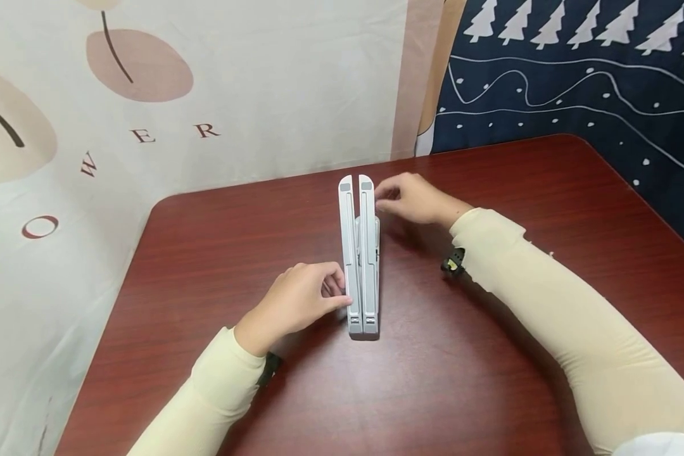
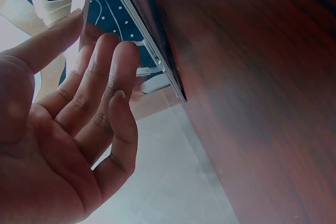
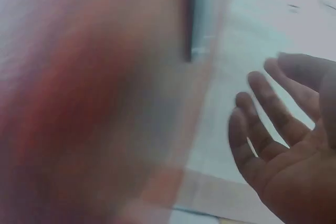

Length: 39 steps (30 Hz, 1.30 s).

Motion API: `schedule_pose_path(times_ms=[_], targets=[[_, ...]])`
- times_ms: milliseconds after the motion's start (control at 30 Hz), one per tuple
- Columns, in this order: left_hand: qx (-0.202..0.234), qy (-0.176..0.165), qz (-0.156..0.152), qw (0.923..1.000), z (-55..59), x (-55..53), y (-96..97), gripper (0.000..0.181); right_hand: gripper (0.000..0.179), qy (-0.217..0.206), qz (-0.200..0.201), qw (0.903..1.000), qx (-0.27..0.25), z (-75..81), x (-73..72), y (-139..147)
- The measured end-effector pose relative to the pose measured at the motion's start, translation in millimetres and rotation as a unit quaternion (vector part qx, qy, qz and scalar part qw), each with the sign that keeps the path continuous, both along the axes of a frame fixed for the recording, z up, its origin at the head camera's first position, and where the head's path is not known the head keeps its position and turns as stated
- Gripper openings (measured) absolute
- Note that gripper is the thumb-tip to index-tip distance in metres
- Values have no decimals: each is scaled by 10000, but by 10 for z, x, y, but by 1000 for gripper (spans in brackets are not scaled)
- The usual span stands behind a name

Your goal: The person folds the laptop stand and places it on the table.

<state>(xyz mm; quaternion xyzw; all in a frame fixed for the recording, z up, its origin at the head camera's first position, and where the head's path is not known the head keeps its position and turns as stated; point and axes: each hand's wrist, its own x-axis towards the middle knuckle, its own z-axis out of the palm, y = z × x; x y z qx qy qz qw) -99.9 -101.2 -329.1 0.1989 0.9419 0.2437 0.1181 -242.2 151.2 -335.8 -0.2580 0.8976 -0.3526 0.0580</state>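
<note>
step: we steady folded stand (image 1: 360, 253), upright at frame ctr on desk (image 1: 490, 380) | L hand (image 1: 299, 304) grip: fingers straight, touching stand's lower left | R hand (image 1: 413, 197) grip: loose, apart, just beside top right | next: likely needs a firm hold each side to spread the 2 bars
</note>
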Motion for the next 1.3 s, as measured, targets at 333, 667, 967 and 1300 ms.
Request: schedule_pose_path(times_ms=[333, 667, 967, 1300], targets=[[2, 11, 6, 10000, 3, 15, -3, 22, 21, -884, -491, 9840, -1466, 477, 118, -11], [51, 128, -77, 9999, -15, 16, 7, 22, 21, -1122, -412, 9844, -1289, 521, 113, -116], [9, 207, -106, 9997, -3, 9, 19, 22, 18, -1385, -436, 9830, -1122, 599, 42, -180], [-694, 1145, 62, 9910, 3, 90, 91, 28, 15, -1474, -448, 9802, -1244, 579, 49, -205]])
